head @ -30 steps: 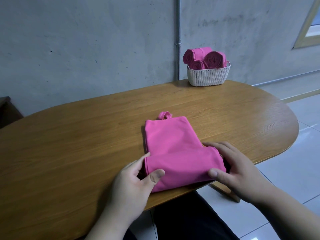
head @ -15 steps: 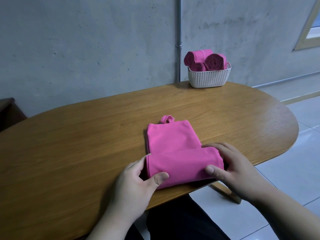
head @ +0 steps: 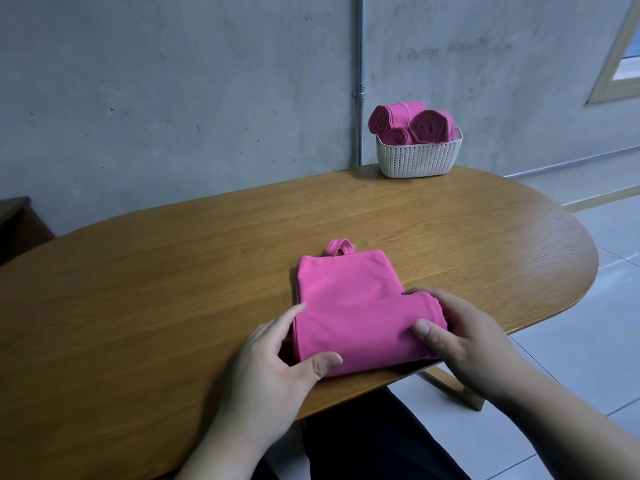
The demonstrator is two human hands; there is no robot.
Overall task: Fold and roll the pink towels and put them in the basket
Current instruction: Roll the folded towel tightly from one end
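Wooden table (head: 173, 271). Before the basket (head: 419, 157), a part-rolled towel (head: 346, 306) is clamped by left hand (head: 277, 368) and right hand (head: 467, 341). Skew is risked by uneven pressure.

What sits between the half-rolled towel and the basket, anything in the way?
Nothing visible: only bare table separates the pink towel from the white basket. The basket already holds three rolled towels heaped above its rim, so space inside looks tight.
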